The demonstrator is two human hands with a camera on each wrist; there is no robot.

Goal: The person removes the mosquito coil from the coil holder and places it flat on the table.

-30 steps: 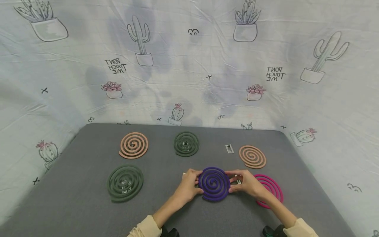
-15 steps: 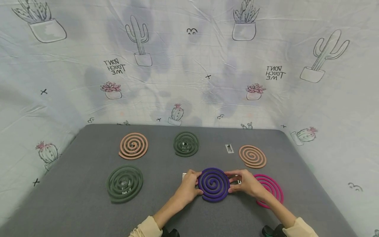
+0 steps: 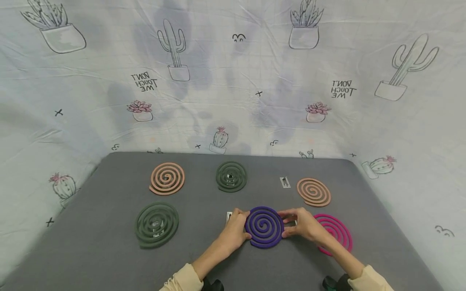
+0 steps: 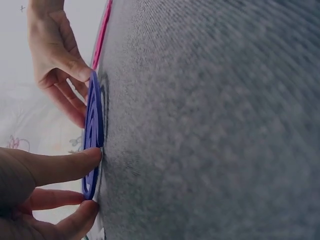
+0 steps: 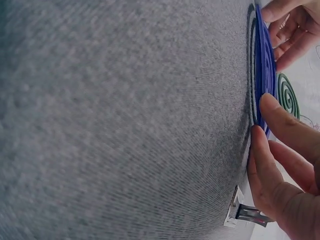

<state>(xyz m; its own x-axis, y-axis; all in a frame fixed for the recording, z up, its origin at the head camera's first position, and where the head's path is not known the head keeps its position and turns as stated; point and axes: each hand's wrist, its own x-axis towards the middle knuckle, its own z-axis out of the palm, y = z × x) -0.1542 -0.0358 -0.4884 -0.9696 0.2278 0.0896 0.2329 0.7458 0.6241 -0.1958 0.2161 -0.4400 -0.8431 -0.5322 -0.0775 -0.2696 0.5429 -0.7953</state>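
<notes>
A purple mosquito coil (image 3: 263, 224) is held between both hands near the table's front middle. My left hand (image 3: 234, 230) pinches its left edge, thumb at the near side and fingers at the far side. On the opposite edge, my right hand (image 3: 305, 225) pinches with thumb and fingers. The wrist views show the coil (image 4: 93, 125) lying flat and close over the grey cloth, with its shadow right beside it. A small metal coil stand (image 5: 245, 212) is by the right hand's fingers in the right wrist view.
A pink coil (image 3: 337, 231) lies partly under the right forearm. Two green coils (image 3: 157, 225) and two tan coils (image 3: 167, 178) lie around the grey table. Another metal stand (image 3: 285, 182) sits at the back right. Patterned cloth (image 3: 233, 81) walls the table.
The head view has shifted slightly. Both hands keep their hold on the purple coil, which stays in nearly the same place.
</notes>
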